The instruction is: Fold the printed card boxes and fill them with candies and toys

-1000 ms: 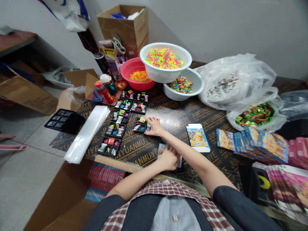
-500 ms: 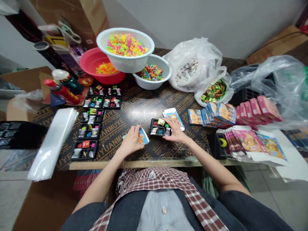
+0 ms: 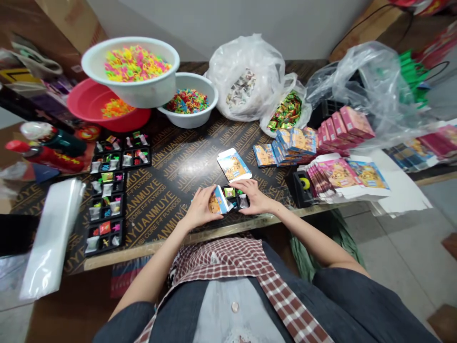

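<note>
My left hand (image 3: pixel 202 207) is closed around a small blue printed carton (image 3: pixel 216 201), its end facing right. At that end sits a black compartment tray (image 3: pixel 233 202) holding small wrapped sweets and bits of coloured plastic; its left edge is at or just inside the carton, I cannot tell which. The fingers of my right hand (image 3: pixel 254 197) grip the tray's right side. Just behind them a flat blue carton (image 3: pixel 234 165) with a white flap lies on the table.
Several filled black trays (image 3: pixel 106 206) stand at left beside clear plastic sleeves (image 3: pixel 53 238). Behind are white tubs (image 3: pixel 130 90), a red basin (image 3: pixel 89 102) and plastic bags (image 3: pixel 246 52). Stacked blue boxes (image 3: pixel 302 141), pink boxes (image 3: pixel 357 121) and a tape dispenser (image 3: pixel 298 190) occupy the right.
The tray in my right hand has come left and nearer to me, up against the mouth of the carton in my left hand. The camera view has turned to the right.
</note>
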Available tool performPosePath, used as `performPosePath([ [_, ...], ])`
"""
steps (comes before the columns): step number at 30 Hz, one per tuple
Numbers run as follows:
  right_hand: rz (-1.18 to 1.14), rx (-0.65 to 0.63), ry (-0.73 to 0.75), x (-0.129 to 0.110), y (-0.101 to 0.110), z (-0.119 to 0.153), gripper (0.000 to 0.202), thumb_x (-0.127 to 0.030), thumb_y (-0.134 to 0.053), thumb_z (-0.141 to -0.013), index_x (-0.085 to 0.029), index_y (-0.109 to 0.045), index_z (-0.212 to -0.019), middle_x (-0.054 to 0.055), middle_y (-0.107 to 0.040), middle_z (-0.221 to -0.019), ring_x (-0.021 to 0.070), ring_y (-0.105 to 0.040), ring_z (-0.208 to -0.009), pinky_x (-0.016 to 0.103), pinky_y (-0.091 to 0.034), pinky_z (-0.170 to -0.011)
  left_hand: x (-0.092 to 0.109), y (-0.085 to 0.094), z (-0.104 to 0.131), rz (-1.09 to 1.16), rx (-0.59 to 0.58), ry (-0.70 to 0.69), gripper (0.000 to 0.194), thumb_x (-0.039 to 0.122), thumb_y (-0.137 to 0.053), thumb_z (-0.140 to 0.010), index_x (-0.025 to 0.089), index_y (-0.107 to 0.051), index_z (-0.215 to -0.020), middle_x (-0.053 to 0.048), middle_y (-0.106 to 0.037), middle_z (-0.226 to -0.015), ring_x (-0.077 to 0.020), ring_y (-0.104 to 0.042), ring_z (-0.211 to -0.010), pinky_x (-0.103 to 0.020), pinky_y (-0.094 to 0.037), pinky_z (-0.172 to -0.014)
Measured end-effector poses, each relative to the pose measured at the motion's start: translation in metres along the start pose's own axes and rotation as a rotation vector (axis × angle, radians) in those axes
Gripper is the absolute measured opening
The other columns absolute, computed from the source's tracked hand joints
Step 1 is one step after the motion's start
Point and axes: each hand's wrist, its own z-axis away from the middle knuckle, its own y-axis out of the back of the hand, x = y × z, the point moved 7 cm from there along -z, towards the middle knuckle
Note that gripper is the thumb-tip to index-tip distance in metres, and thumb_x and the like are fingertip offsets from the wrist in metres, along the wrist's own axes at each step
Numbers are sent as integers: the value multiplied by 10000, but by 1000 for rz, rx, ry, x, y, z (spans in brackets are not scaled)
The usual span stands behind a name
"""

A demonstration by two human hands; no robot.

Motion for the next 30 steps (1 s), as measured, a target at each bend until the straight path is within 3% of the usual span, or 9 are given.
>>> performPosePath([
  [3, -17, -81, 40, 0, -4, 3, 946, -321, -743, -683, -271, -339, -1537, 143, -535, -1394, 361, -459, -1298, 559, -255, -1089, 11, -20, -3, -61, -98, -65, 1006, 411, -824, -579, 219, -394, -1468, -140, -550, -1382, -353, -514, -1296, -611, -258, -1184],
  [6, -70, -72, 18, 7, -7, 5, 939, -389, -786, -692, -274, -373, -1527, 151, -490, -1459, 381, -395, -1373, 591, -236, -1123, 18, -28, -7, -107, -75, -82, 972, 368, -785, -588, 191, -414, -1469, -155, -550, -1359, -358, -516, -1272, -579, -322, -1153],
  [8, -173, 45, -66, 19, -6, 7, 931, -483, -794, -705, -264, -396, -1518, 156, -437, -1510, 376, -378, -1398, 570, -277, -1133, 17, -25, -10, -127, -6, -49, 953, 357, -761, -600, 165, -417, -1468, -174, -544, -1351, -362, -523, -1247, -544, -388, -1103],
  [10, -333, 245, -216, 37, -6, 12, 815, -545, -721, -783, -262, -441, -1494, 149, -475, -1470, 326, -506, -1293, 505, -413, -1064, 15, -21, -12, -146, 58, -9, 939, 358, -746, -605, 144, -425, -1461, -187, -534, -1354, -367, -524, -1231, -522, -421, -1063],
  [14, -542, 594, -494, 58, -18, 27, 472, -466, -647, -858, -238, -673, -1270, 89, -656, -1049, 212, -648, -843, 382, -556, -788, 18, -17, -15, -188, 98, 36, 917, 354, -738, -598, 134, -449, -1440, -186, -539, -1339, -374, -513, -1227, -515, -421, -1049],
  [18, -594, 688, -515, 42, -30, 26, 289, -373, -710, -799, -241, -778, -1047, 49, -653, -887, 187, -627, -771, 333, -544, -722, 26, -21, -18, -209, 105, 64, 900, 325, -731, -601, 127, -455, -1434, -191, -543, -1336, -377, -504, -1234, -516, -414, -1053],
  [21, -681, 607, -456, 29, -36, 18, 236, -408, -687, -822, -252, -799, -959, 37, -672, -856, 185, -630, -797, 333, -531, -752, 27, -22, -21, -156, 107, 78, 903, 317, -739, -595, 140, -462, -1436, -190, -535, -1351, -378, -500, -1251, -525, -405, -1068],
  [25, -929, 581, -485, 31, -36, 12, 320, -539, -714, -776, -268, -802, -921, 28, -721, -933, 201, -643, -907, 351, -516, -854, 23, -19, -26, 184, 93, 86, 926, 392, -764, -593, 176, -472, -1444, -162, -527, -1386, -358, -500, -1289, -528, -382, -1108],
  [30, -1290, 645, -659, 36, -37, 7, 537, -703, -708, -687, -231, -784, -932, 41, -757, -926, 231, -668, -920, 351, -533, -818, 29, -30, -30, 1045, -72, 140, 741, 610, -749, -616, 200, -674, -1229, -121, -673, -1248, -344, -584, -1242, -478, -477, -1037],
])
